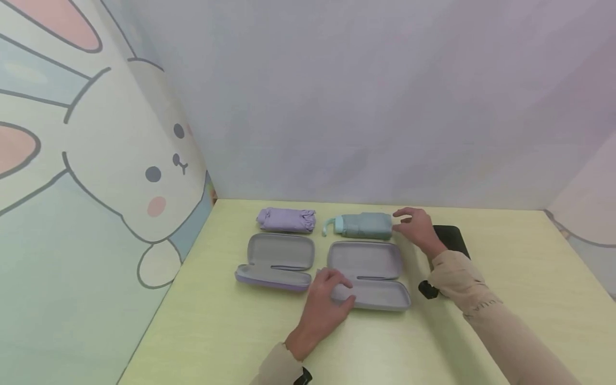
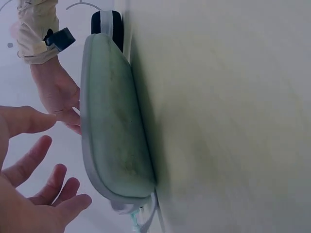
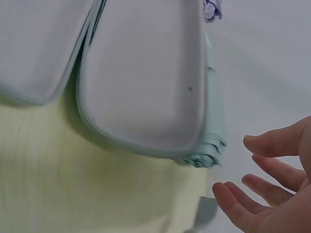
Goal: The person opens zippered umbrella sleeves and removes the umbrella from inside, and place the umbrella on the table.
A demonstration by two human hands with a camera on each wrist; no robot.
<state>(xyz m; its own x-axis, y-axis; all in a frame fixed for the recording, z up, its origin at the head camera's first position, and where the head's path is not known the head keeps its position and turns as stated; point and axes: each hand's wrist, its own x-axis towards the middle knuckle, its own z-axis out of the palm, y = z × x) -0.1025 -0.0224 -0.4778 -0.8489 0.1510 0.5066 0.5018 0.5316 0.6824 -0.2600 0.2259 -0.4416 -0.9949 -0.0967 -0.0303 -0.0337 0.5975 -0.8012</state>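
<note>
A folded teal umbrella [image 1: 367, 225] lies behind an open case [image 1: 368, 259] with a grey lining. My right hand [image 1: 416, 229] is at the umbrella's right end, fingers parted; in the right wrist view a gap shows between this hand [image 3: 277, 179] and the umbrella [image 3: 212, 116]. Over the left part of the same case hovers my left hand [image 1: 324, 307], fingers spread and holding nothing. The left wrist view shows the case's green outer shell [image 2: 116, 121] beside the left hand [image 2: 41, 170].
A folded purple umbrella [image 1: 287, 220] lies behind a second open case [image 1: 281, 251], purple outside, at the left. A black object [image 1: 451, 239] is partly hidden under my right forearm. Fabric walls [image 1: 361, 107] stand behind and left of the table [image 1: 207, 331].
</note>
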